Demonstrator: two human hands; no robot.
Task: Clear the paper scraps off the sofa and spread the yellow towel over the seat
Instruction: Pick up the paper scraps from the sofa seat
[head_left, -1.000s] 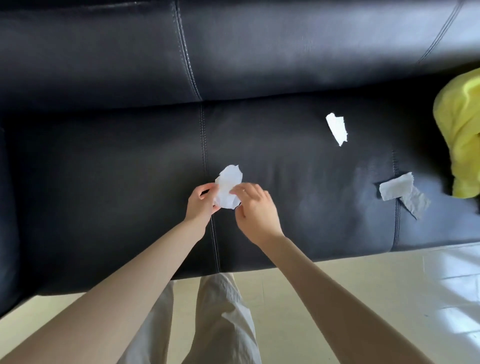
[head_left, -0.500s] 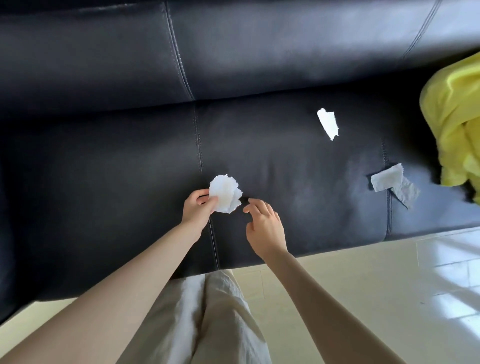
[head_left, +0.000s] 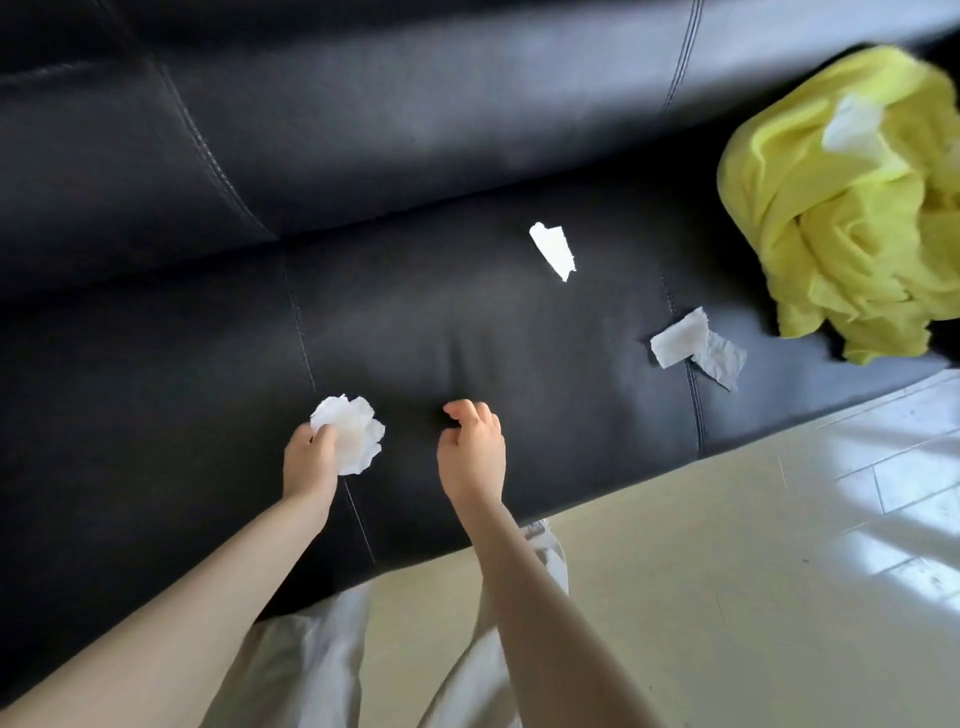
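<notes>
My left hand (head_left: 310, 457) grips a crumpled wad of white paper scraps (head_left: 353, 431) just above the black leather sofa seat (head_left: 467, 353). Over the seat's front part hovers my right hand (head_left: 471, 447), fingers loosely curled and holding nothing. One torn white scrap (head_left: 553, 250) lies farther back on the seat. Two overlapping scraps (head_left: 693, 348) lie to the right, across a seam. The yellow towel (head_left: 852, 208) sits bunched at the sofa's right end, with a white scrap (head_left: 852, 132) on top of it.
The sofa backrest (head_left: 363, 119) runs across the top. Pale tiled floor (head_left: 753, 545) lies in front of the sofa, at lower right. My light trouser legs (head_left: 311, 665) stand close to the seat's front edge.
My right hand has let go of the wad and moved off to the right. The left hand keeps the wad. The view has swung right, showing more of the towel.
</notes>
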